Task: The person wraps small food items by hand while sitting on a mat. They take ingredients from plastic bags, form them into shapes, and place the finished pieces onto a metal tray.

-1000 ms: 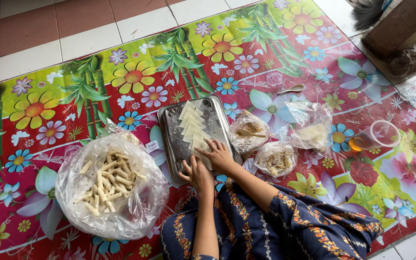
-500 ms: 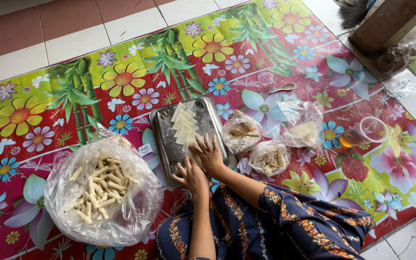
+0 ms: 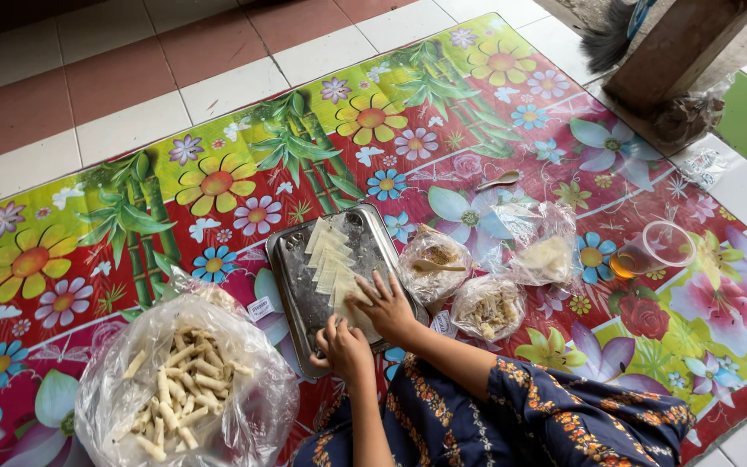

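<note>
Pale square wrappers (image 3: 332,259) lie in an overlapping row down the middle of a metal tray (image 3: 291,281), which sits on a bright flowered floor mat (image 3: 218,182). The right hand (image 3: 386,304) rests on the near end of that row, fingers (image 3: 365,290) spread flat over the nearest sheet. The left hand (image 3: 345,348) sits at the tray's near edge with its fingers curled in; whether they pinch anything I cannot tell. Judging by what lies about, much is already rolled: a large clear plastic bag (image 3: 188,393) to the left of the tray holds a heap of pale finished rolls (image 3: 175,385), while a good number of flat sheets are yet unrolled on the tray. Just right of the tray stand three small plastic bags of filling: one with a spoon in it (image 3: 436,259), one nearer the person with shredded stuff (image 3: 488,307), and a paler one (image 3: 546,255) farther right. A lone spoon (image 3: 499,181) lies beyond them on the mat, and a clear cup (image 3: 650,249) of amber drink stands well to the right.
</note>
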